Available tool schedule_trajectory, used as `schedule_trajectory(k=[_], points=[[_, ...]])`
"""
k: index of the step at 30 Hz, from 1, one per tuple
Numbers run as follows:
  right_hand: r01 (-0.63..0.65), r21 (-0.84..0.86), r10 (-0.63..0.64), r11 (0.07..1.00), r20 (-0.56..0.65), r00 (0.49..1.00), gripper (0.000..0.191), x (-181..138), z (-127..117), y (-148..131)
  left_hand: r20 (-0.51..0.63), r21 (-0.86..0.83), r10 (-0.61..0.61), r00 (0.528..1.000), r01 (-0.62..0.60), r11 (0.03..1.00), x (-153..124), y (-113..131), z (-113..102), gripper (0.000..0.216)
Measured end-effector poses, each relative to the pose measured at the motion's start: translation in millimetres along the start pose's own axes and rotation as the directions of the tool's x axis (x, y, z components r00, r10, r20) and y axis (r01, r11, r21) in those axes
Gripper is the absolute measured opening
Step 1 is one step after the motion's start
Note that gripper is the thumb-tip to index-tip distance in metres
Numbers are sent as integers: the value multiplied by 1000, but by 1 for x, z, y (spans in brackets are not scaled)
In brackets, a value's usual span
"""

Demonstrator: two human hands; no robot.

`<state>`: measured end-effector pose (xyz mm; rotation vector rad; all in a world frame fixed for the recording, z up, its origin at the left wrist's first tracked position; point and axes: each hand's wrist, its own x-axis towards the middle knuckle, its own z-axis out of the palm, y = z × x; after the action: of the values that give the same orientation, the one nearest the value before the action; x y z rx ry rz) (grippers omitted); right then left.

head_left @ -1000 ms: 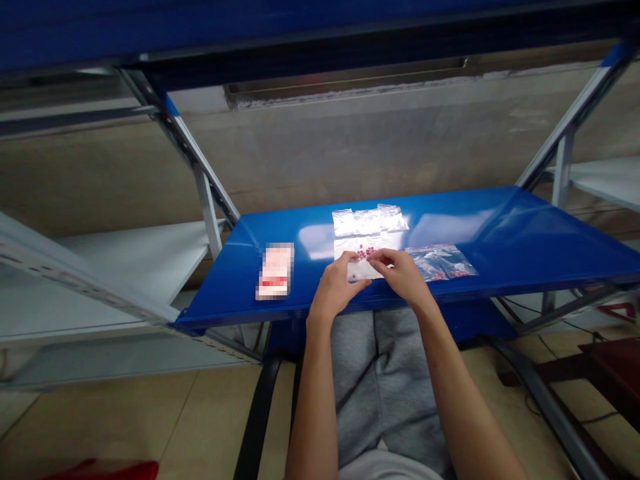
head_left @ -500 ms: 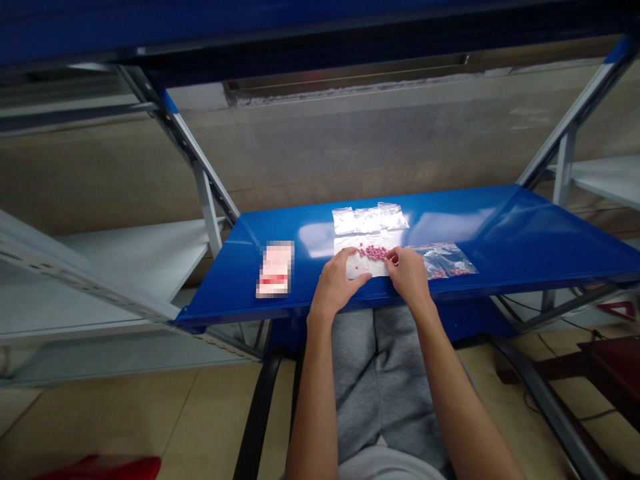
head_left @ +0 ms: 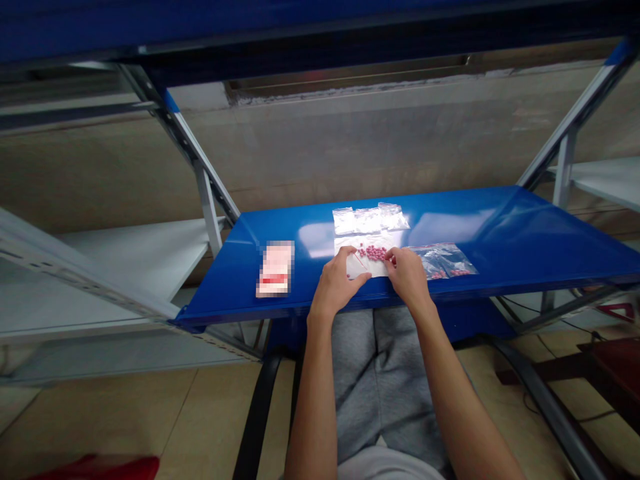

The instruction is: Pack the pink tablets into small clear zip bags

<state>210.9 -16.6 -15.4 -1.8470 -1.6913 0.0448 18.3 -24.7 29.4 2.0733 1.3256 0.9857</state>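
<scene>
Small red beads or pellets (head_left: 376,253) lie in a loose pile on a white sheet (head_left: 341,241) near the table's front edge. My left hand (head_left: 338,279) rests at the left side of the sheet, thumb and fingers apart in a C shape. A single red piece lies close to its palm. At the pile's right end is my right hand (head_left: 409,275), its fingers curled and thumb close to them; whatever is between the tips is hidden. Beside it, clear zip bags (head_left: 444,259) hold more red pieces.
Several small clear zip bags (head_left: 367,220) lie in a row behind the sheet. A pale, pixelated packet or card (head_left: 275,269) lies at the left of the blue table (head_left: 500,227). Metal uprights (head_left: 203,160) flank the table, and a blue shelf (head_left: 320,33) hangs overhead.
A lone red piece has shifted down and left on the sheet, towards my left palm. A thin red streak shows between my left thumb and fingers. Both hands stay nearly still.
</scene>
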Motion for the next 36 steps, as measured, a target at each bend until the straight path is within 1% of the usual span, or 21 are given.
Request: schedule_trajectory(k=[3,6,8,10,11,13,16,18,20,23,25,27,36], points=[[12,29,-12,1000,-4,1000,17,1,-4,-3,1,-4,-2,1000,2,1000,0,0,0,53],[29,170,-27,985,-18,999,14,2,-13,-11,0,-13,-3,1000,3,1000,0,0,0,53],[59,324,-65,944,8,998,12,1,-20,-19,6,-24,-1,1000,1,1000,0,1,0,54],[80,461,-122,884,62,991,12,0,-26,-28,12,-38,9,1000,-8,999,0,2,0,53],[88,502,-150,860,84,985,13,-1,-28,-33,17,-45,18,1000,-17,999,0,2,0,52],[105,531,-187,841,103,977,15,-3,-30,-40,25,-59,41,999,-40,997,0,3,0,50],[127,521,-200,844,87,976,18,-3,-30,-42,30,-61,55,998,-53,997,1,3,-1,48],[120,502,-176,857,66,982,19,-1,-27,-35,32,-49,40,999,-38,998,0,3,-1,50],[84,412,-103,907,25,994,20,1,-24,-24,34,-31,25,999,-24,999,0,2,-1,52],[4,208,3,978,-32,999,18,4,-19,-5,29,-3,27,999,-27,1000,-1,2,-1,54],[-17,134,21,991,-26,999,16,3,-15,3,29,8,28,999,-28,1000,-1,2,-1,54],[-15,105,17,994,-11,1000,16,3,-11,6,32,15,20,999,-21,1000,-1,2,-1,53],[-40,-19,40,999,7,999,17,2,-4,3,31,17,12,999,-13,1000,-1,3,-2,52]])
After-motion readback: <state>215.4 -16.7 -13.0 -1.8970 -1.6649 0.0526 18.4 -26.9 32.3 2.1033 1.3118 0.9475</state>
